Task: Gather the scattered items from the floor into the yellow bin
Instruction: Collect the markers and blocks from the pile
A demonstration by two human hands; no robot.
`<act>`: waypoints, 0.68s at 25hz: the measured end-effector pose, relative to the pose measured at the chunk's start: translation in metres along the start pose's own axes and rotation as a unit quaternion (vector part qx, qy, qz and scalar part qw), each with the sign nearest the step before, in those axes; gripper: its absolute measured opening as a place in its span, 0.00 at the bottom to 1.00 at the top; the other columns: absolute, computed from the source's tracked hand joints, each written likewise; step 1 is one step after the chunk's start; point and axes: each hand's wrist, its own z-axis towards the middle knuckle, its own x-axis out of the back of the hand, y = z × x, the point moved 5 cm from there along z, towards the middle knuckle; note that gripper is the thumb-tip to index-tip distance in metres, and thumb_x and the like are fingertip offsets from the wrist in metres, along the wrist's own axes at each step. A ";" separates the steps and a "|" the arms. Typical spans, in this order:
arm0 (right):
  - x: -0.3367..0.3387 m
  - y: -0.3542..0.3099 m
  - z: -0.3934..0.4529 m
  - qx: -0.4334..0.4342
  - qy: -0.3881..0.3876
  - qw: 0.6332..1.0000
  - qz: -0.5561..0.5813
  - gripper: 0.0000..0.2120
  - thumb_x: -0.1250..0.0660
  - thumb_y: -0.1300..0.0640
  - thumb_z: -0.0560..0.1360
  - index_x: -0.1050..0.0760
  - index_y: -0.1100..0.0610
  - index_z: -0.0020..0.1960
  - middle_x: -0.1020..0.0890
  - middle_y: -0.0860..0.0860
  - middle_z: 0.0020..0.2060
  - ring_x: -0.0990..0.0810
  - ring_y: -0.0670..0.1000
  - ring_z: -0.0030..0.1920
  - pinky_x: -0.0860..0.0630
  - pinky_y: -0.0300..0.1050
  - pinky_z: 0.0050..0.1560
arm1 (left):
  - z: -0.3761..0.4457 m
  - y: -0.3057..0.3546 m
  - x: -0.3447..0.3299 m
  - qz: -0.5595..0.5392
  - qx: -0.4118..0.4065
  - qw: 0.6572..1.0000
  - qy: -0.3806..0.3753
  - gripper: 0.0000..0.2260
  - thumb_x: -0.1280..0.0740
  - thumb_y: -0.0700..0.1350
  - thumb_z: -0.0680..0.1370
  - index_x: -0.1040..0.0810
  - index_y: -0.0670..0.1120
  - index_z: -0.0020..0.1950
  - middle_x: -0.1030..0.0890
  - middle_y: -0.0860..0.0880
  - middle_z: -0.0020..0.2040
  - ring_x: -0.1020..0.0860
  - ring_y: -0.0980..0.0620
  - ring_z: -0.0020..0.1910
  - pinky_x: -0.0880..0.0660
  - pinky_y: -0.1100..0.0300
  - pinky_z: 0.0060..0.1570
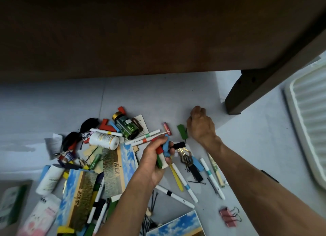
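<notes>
I see open grey floor [141,94] beyond the clutter, under the dark table [158,32]. The table leg [247,92] blocks the right; a white ribbed tray [310,122] flanks it.

Dim, bluish light; deep shadow above; wide-angle edges curve.

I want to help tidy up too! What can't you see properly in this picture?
All from the head view:
- Yellow bin: not in sight anywhere.
- Right hand: its fingertips curl away beside the green block, so whether it has a grip on anything is unclear.
- Left hand: it holds coloured blocks, but fingers hide how many.
- Green bottle: label print too small to read.
- White tray: cut off by the right edge.
</notes>
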 end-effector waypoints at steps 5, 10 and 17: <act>-0.007 -0.018 -0.034 0.095 -0.012 0.994 -0.051 0.13 0.45 0.53 0.82 0.33 0.61 0.61 0.28 0.59 0.55 0.21 0.60 0.44 0.23 0.52 0.40 | 0.002 -0.002 0.010 -0.041 -0.020 0.999 0.021 0.07 0.33 0.37 0.72 0.24 0.45 0.48 0.19 0.43 0.40 0.21 0.51 0.32 0.34 0.67 0.19; -0.022 -0.024 -0.048 0.050 -0.056 0.995 -0.067 0.17 0.43 0.60 0.80 0.38 0.60 0.68 0.26 0.59 0.60 0.22 0.60 0.54 0.24 0.51 0.50 | 0.005 -0.008 0.023 0.196 -0.084 0.969 0.121 0.07 0.29 0.35 0.72 0.23 0.46 0.43 0.19 0.41 0.36 0.25 0.50 0.26 0.38 0.65 0.23; 0.000 0.022 -0.096 -0.272 -0.116 0.709 0.640 0.11 0.43 0.61 0.78 0.24 0.60 0.54 0.24 0.55 0.39 0.23 0.54 0.31 0.23 0.47 0.30 | 0.019 0.001 -0.012 0.681 -0.312 0.659 0.071 0.18 0.29 0.39 0.74 0.22 0.51 0.63 0.23 0.52 0.57 0.23 0.53 0.53 0.26 0.62 0.54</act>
